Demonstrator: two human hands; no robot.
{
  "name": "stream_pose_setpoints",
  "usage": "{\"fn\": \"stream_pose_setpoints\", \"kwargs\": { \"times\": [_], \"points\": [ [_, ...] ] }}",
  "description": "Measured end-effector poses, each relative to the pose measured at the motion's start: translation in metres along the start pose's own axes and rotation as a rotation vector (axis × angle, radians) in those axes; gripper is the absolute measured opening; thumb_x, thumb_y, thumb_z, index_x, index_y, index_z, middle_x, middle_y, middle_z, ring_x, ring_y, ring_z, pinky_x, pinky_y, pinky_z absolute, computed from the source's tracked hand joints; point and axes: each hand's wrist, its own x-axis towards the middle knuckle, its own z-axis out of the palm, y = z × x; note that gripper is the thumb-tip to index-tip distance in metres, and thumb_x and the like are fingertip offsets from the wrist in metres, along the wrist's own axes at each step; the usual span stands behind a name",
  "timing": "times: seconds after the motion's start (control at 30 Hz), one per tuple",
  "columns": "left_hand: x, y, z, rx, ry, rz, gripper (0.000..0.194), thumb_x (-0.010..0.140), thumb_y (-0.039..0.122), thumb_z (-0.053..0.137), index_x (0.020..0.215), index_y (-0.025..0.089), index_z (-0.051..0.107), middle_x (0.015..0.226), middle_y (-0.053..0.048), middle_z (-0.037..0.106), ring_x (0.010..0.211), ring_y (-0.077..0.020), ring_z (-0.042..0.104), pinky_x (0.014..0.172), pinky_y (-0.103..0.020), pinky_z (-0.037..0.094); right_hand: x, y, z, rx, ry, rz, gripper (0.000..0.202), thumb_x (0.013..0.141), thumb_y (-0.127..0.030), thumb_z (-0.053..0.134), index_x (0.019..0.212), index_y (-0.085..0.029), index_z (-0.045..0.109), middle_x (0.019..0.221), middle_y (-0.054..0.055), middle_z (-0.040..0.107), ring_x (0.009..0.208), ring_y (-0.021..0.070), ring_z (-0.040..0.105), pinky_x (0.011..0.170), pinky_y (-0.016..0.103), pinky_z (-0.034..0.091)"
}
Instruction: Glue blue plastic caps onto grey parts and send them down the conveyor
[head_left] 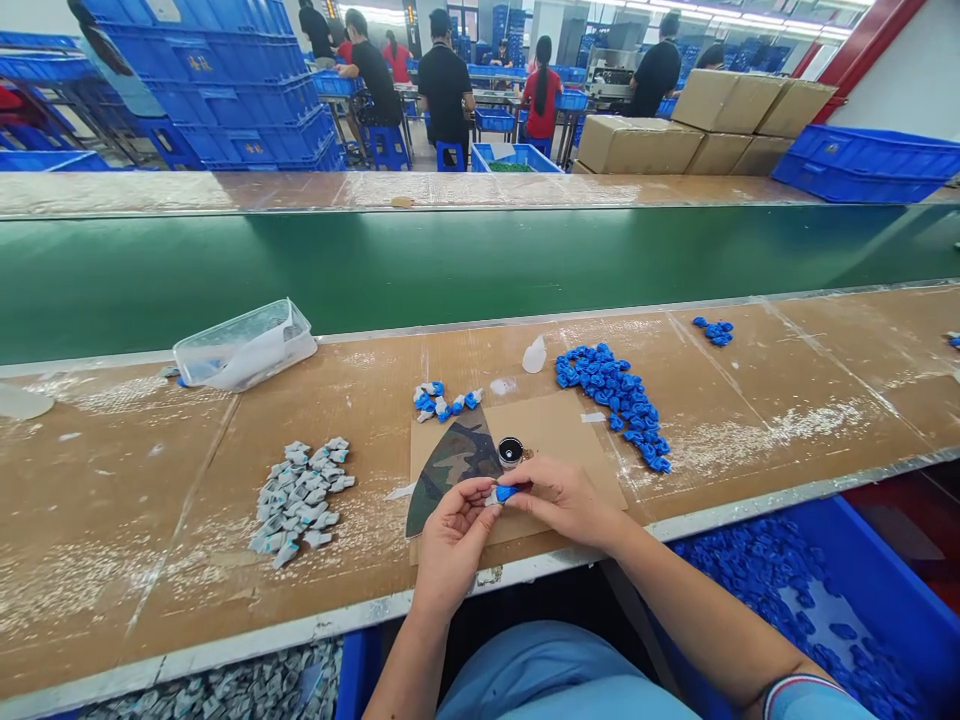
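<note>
Close together over the cardboard sheet point(555, 425), my two hands meet at a small part. My left hand point(456, 535) pinches its grey-white piece point(492, 497). The fingers of my right hand point(559, 497) are closed on its blue piece point(505, 493). Just beyond my fingertips stands a small round black-and-silver cup point(511, 453). A camouflage cloth point(457, 462) lies on the sheet to the left. Several joined blue-and-white parts point(444, 402) rest at the sheet's far left corner. Loose grey pieces point(300, 500) are heaped at left, blue pieces point(619, 400) at right.
A clear plastic tray point(247, 350) lies tilted at the bench's back left. A small white bottle point(534, 355) stands near the blue heap. Beyond runs a green conveyor belt point(450, 260). Below the bench edge are a blue bin point(870, 560) of blue pieces and grey pieces point(225, 685).
</note>
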Motion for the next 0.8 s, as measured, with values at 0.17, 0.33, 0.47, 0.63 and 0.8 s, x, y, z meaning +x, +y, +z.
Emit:
{"fn": "stream_pose_setpoints", "kwargs": {
  "times": [0.17,0.33,0.47,0.63,0.8],
  "points": [
    [-0.001,0.000,0.000,0.036,-0.043,0.010,0.026,0.065,0.024,0.074,0.090,0.018,0.067,0.086,-0.006,0.073,0.083,-0.0164,0.068,0.077,-0.028,0.056,0.001,0.006,-0.004,-0.051,-0.076,-0.034,0.021,0.091,-0.034,0.057,0.093,-0.019,0.072,0.082,0.006,0.074,0.076,0.0148,0.067,0.072,0.026,0.052],
    [-0.002,-0.001,-0.001,0.023,-0.022,-0.035,0.032,0.065,0.024,0.075,0.094,0.019,0.064,0.078,-0.002,0.070,0.075,-0.0144,0.068,0.073,-0.026,0.055,-0.002,0.015,0.000,-0.013,-0.071,-0.012,0.024,0.088,-0.039,0.060,0.089,-0.020,0.074,0.076,0.005,0.074,0.068,0.0141,0.067,0.066,0.025,0.052],
    [-0.002,-0.001,-0.001,0.017,-0.004,-0.065,0.034,0.064,0.027,0.077,0.092,0.019,0.062,0.078,-0.002,0.070,0.076,-0.0143,0.067,0.075,-0.027,0.055,-0.007,0.019,0.014,0.091,0.068,0.019,0.025,0.087,-0.042,0.062,0.089,-0.021,0.075,0.077,0.004,0.075,0.070,0.0141,0.068,0.067,0.025,0.053],
    [0.005,0.012,-0.001,0.090,0.010,-0.054,0.038,0.062,0.035,0.078,0.092,0.019,0.061,0.077,-0.002,0.070,0.077,-0.0155,0.068,0.076,-0.029,0.055,-0.013,0.015,0.001,-0.041,0.052,-0.042,0.026,0.089,-0.037,0.060,0.107,-0.020,0.070,0.099,0.008,0.073,0.089,0.0163,0.067,0.080,0.028,0.053],
    [0.041,0.029,-0.022,0.209,0.196,0.025,0.044,0.054,0.038,0.081,0.087,0.017,0.062,0.080,-0.004,0.069,0.078,-0.0168,0.067,0.073,-0.030,0.056,-0.025,0.030,-0.053,-0.519,0.301,0.147,0.020,0.091,-0.024,0.054,0.100,-0.023,0.071,0.091,0.007,0.074,0.086,0.0210,0.065,0.079,0.036,0.051]
  ]
}}
